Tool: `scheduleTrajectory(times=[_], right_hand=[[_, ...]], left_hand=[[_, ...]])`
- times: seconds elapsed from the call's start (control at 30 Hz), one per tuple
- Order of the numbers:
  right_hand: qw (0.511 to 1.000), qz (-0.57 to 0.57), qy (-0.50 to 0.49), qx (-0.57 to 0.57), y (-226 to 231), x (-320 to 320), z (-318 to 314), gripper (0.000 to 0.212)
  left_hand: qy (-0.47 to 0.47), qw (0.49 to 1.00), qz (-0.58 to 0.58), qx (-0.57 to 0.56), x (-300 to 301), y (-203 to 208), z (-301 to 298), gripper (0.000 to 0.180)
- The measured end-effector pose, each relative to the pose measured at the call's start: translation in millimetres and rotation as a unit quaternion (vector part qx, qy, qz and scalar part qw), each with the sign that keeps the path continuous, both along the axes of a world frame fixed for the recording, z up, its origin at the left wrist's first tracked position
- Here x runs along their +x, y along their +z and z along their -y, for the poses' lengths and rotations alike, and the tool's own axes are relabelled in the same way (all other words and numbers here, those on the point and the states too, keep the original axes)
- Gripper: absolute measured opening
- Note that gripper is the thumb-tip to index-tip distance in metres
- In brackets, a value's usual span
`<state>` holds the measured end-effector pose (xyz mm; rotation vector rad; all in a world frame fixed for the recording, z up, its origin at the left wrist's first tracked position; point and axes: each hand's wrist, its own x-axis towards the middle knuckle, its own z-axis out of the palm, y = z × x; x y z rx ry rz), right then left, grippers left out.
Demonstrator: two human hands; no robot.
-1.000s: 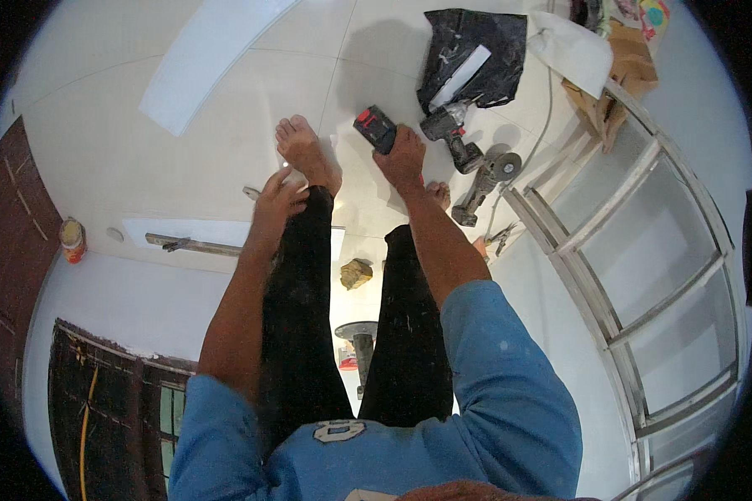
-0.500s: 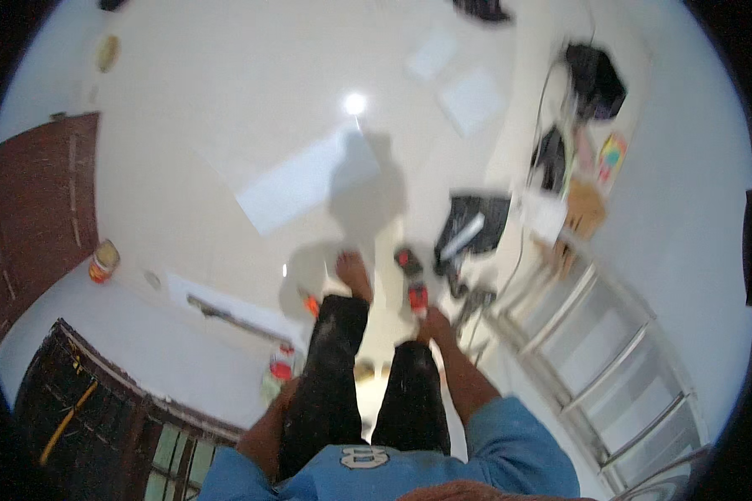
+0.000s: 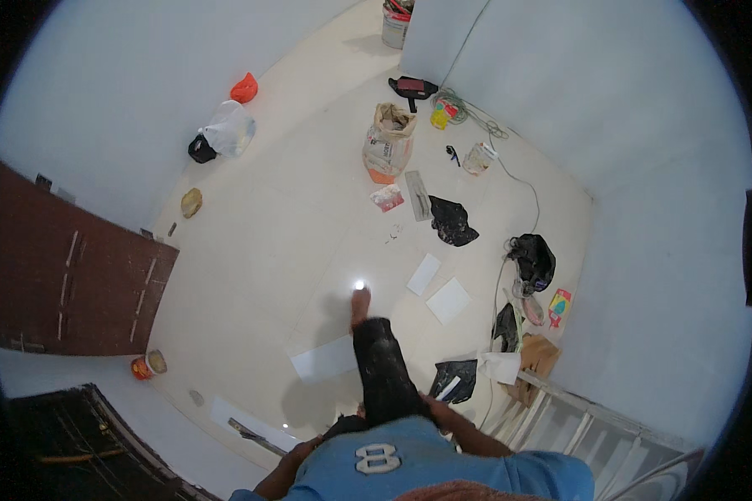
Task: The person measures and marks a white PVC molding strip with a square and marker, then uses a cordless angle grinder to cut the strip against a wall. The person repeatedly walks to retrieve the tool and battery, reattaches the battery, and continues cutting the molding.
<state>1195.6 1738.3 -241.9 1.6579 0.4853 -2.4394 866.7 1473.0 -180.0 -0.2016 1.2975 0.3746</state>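
My left hand (image 3: 309, 445) is low in view beside my black trousers (image 3: 384, 367), its fingers hidden. My right hand (image 3: 437, 408) is on the other side of the raised leg, near a black plastic sheet (image 3: 468, 373) with a white strip (image 3: 449, 387) on it. Its fingertips are too small and covered to make out, and I see nothing held in either hand. One bare foot (image 3: 360, 306) is forward on the glossy floor, next to a long white panel (image 3: 322, 361). Ahead lie a square white piece (image 3: 449, 301) and a narrower white piece (image 3: 424, 273).
An open sack (image 3: 388, 150) stands ahead, with a flat trowel (image 3: 419, 196) and black plastic (image 3: 453, 222) nearby. A cable (image 3: 533, 196) runs along the right wall. A metal ladder (image 3: 576, 417) lies at right. Bags (image 3: 228, 129) are by the left wall, near a brown door (image 3: 75, 267).
The view has tilted up, showing more of the room ahead. One leg is now stepped forward and my hands sit lower in view. The red and black item by my right hand is out of sight.
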Motion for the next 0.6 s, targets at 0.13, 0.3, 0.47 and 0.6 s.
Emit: scheduleTrajectory(times=[0.13,0.3,0.47,0.6], right_hand=[[0.992,-0.012,0.117,0.056,-90,-22,-116,0.044],[0.656,0.036,0.651,0.38,-129,-174,-253,0.035],[0.534,-0.086,0.771,0.336,-120,-278,-366,0.031],[0.68,-0.163,0.538,0.47,-59,-335,-490,0.037]], left_hand=[[-0.055,0.995,-0.071,0.032,-84,28,-66,0.063],[-0.111,0.975,-0.187,0.052,-198,52,-157,0.064],[-0.112,0.952,-0.267,0.1,-302,56,-276,0.066],[-0.122,0.93,-0.32,0.135,-391,21,-383,0.067]])
